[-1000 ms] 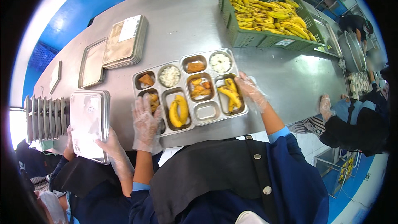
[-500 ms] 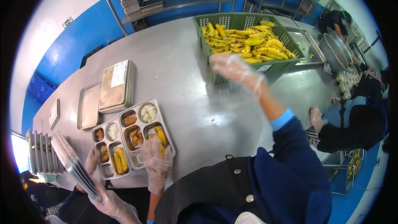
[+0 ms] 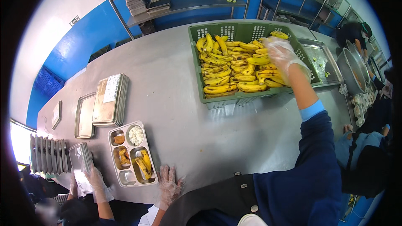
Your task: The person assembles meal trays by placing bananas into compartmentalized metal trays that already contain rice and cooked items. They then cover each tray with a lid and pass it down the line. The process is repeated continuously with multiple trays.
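My right hand (image 3: pixel 284 56), in a clear plastic glove, reaches into a green crate (image 3: pixel 251 96) over the yellow bananas (image 3: pixel 234 65). Blur and angle hide its fingers, so whether it grips a banana does not show. At the table's near edge my left hand (image 3: pixel 169 186), gloved too, rests with fingers spread and nothing in them. Just left of it lies a steel compartment tray (image 3: pixel 138 144). It holds white rice (image 3: pixel 136 135), browned food pieces (image 3: pixel 124 156) and bananas (image 3: pixel 143 164); its lower left compartment is bare.
Left of the tray, a co-worker's gloved hands (image 3: pixel 97 182) hold a stack of lidded trays (image 3: pixel 81 165). Beyond are stacked metal lids (image 3: pixel 109 100) and a row of upright trays (image 3: pixel 48 155). A shallow metal pan (image 3: pixel 320 62) sits right of the crate; people work farther right.
My right hand has moved from the crate's left corner to over its bananas. My left hand has left the tray's bananas for the table edge. The co-worker's stack has come down beside the tray.
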{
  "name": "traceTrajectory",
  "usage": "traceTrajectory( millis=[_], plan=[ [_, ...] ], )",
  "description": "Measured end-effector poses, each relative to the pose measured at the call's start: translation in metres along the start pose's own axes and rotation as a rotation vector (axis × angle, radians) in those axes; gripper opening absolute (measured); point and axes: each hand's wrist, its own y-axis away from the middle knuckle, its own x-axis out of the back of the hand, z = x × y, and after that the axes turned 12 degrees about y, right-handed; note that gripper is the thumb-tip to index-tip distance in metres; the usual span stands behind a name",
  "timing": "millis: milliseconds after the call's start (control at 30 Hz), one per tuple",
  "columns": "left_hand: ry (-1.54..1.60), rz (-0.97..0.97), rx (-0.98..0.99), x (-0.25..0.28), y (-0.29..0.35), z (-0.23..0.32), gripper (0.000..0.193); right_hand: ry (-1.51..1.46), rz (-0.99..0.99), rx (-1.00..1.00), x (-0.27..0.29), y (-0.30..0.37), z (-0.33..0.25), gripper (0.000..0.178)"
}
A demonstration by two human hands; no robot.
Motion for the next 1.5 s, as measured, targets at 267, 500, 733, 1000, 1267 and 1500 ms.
traceTrajectory(
  millis=[267,500,733,1000,1267,1500],
  plan=[
    [0.025,-0.034,0.071,0.015,-0.01,0.016,0.071,0.578,-0.762,0.335,-0.12,-0.086,-0.072,0.057],
    [-0.002,-0.029,0.064,0.014,-0.011,0.01,0.071,0.684,-0.894,0.347,-0.113,-0.092,-0.092,0.071],
    [0.008,-0.045,0.045,0.018,-0.014,0.011,0.07,0.53,-0.898,0.325,-0.097,-0.101,-0.079,0.091],
    [-0.008,-0.069,0.087,0.023,-0.015,0.015,0.069,-0.474,-0.538,0.107,-0.042,-0.109,-0.072,0.045],
    [0.05,-0.003,0.05,0.022,-0.015,0.013,0.069,0.603,-0.759,0.367,-0.103,-0.078,-0.076,0.048],
    [0.016,0.022,0.016,0.018,-0.013,0.005,0.07,0.305,-0.579,0.37,-0.104,-0.113,-0.063,0.031]
  ],
)
